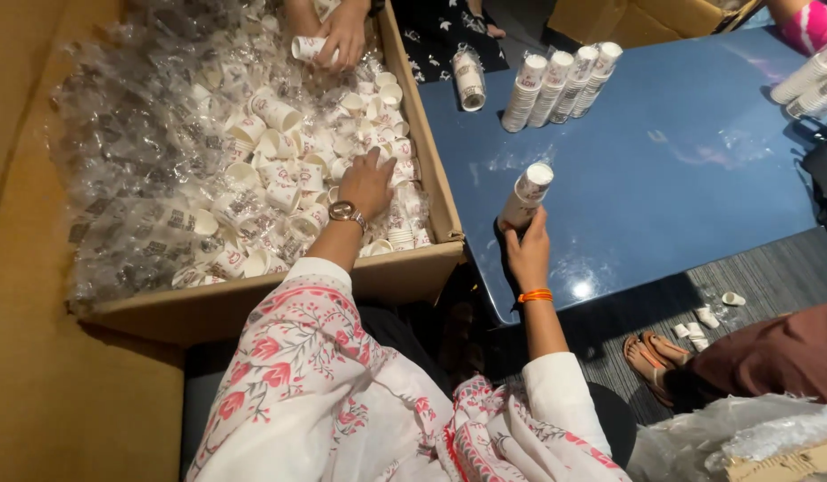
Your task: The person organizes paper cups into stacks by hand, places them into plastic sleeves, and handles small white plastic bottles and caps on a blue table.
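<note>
Blue table [681, 170] w/ four cup stacks [561, 85].

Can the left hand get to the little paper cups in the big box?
Yes, it looks so: the left hand already rests on the loose paper cups inside the open cardboard box, with nothing covering them.

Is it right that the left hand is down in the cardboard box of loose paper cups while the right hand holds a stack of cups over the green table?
Not quite: the table is blue, not green, as the head view shows. The rest stands: the left hand is down in the cardboard box among loose paper cups, and the right hand holds a stack of cups over the table.
</note>
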